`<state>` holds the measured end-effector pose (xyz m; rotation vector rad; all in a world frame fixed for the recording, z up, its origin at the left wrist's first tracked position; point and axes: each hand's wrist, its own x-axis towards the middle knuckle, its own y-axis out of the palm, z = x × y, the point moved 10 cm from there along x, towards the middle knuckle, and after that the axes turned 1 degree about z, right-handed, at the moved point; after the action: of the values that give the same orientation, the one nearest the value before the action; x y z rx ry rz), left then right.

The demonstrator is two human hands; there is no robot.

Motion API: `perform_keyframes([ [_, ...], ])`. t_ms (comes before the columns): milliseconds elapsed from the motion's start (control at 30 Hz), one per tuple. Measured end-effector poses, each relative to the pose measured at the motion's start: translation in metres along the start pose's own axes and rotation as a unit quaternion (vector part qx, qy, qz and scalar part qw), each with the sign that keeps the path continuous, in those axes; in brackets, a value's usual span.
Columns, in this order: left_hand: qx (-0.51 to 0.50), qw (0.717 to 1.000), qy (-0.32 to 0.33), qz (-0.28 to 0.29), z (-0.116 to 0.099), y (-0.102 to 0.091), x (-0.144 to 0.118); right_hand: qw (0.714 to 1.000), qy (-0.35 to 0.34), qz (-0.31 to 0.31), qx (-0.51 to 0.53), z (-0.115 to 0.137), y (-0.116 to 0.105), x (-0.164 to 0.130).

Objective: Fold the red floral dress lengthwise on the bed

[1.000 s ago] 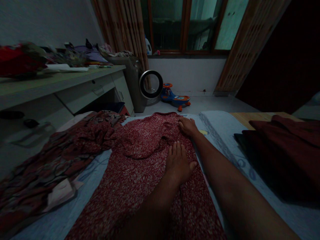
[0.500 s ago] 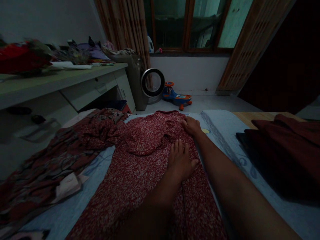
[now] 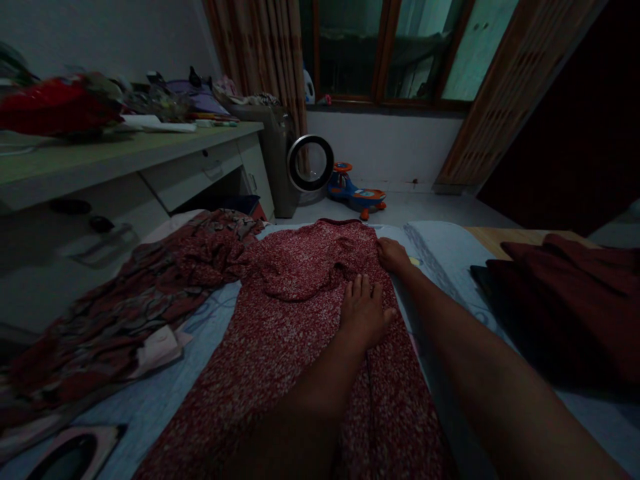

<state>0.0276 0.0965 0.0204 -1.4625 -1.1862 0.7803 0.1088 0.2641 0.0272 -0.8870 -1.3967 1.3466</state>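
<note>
A red speckled garment (image 3: 290,320) lies spread lengthwise on the pale blue bed sheet (image 3: 450,260) in front of me. My left hand (image 3: 364,310) rests flat on the cloth near its right side, fingers apart and pointing away. Farther out, my right hand (image 3: 393,255) touches the garment's right edge near the top; its fingers look curled on the fabric, but the dim light hides whether they pinch it. A fold of cloth bunches between the two hands.
A crumpled dark red patterned garment (image 3: 135,300) lies at the left. Dark red folded cloth (image 3: 575,300) sits at the right. A cluttered desk (image 3: 125,160) runs along the left wall. A round fan (image 3: 310,163) and a toy ride-on car (image 3: 355,193) stand on the floor.
My left hand has slid forward along the garment toward my right hand. The view has shifted slightly, and a pale object has come into view at the bottom left.
</note>
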Motion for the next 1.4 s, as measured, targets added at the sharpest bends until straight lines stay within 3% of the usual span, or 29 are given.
perform_keyframes([
  [100, -0.013, 1.000, 0.003, -0.024, 0.002, -0.015, 0.003, 1.000, -0.014, 0.008, 0.005, 0.004, -0.006, -0.018],
  [200, -0.012, 0.999, -0.003, -0.030, 0.009, -0.026, 0.007, 0.996, -0.079, -0.016, 0.027, 0.024, -0.014, -0.049],
  [300, 0.000, 0.999, -0.019, -0.027, 0.018, -0.029, 0.008, 0.993, -0.109, 0.024, 0.027, 0.038, -0.005, -0.081],
  [400, 0.003, 0.999, -0.027, -0.023, 0.021, -0.028, 0.006, 0.993, -0.086, 0.074, 0.012, 0.037, 0.009, -0.098],
  [567, 0.004, 0.999, -0.030, -0.010, 0.021, -0.025, 0.002, 0.994, -0.048, 0.093, -0.009, 0.026, 0.017, -0.092],
  [800, -0.008, 1.000, -0.008, -0.007, 0.020, -0.026, -0.002, 0.995, 0.019, 0.094, 0.013, 0.015, 0.010, -0.086],
  [1033, -0.035, 0.999, -0.014, -0.034, 0.029, -0.027, -0.004, 0.993, -0.062, 0.098, 0.026, 0.056, 0.010, -0.124],
  [1267, -0.031, 0.999, -0.018, -0.037, 0.034, -0.020, -0.004, 0.995, -0.013, 0.094, 0.021, 0.039, 0.008, -0.131],
  [1400, -0.033, 0.998, -0.019, -0.056, 0.036, -0.019, -0.003, 0.996, -0.030, 0.080, 0.010, 0.048, 0.000, -0.149],
])
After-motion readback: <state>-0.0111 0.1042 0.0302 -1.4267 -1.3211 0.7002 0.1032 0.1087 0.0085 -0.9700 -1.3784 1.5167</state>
